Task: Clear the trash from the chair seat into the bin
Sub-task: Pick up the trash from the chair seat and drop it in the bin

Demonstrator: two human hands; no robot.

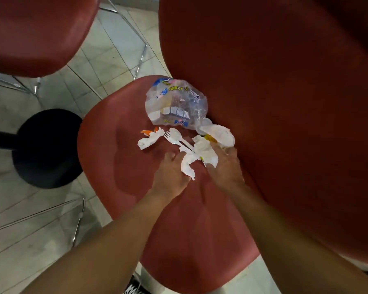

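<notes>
Trash lies on the red chair seat (123,166): a crumpled clear plastic wrapper (175,102) with blue and yellow print, a white plastic fork and spoon (174,137), a small crumpled tissue with an orange scrap (149,139), a white napkin wad (220,133) and a larger torn napkin (197,158). My left hand (171,172) rests on the seat with its fingertips touching the torn napkin's left edge. On the napkin's right side, my right hand (226,166) has its fingers curled over the paper. No bin is in view.
The chair's red backrest (285,102) rises on the right. A second red chair (36,32) stands at upper left. A black round table base (47,149) sits on the tiled floor (51,219) to the left. Chrome chair legs (77,221) cross the floor.
</notes>
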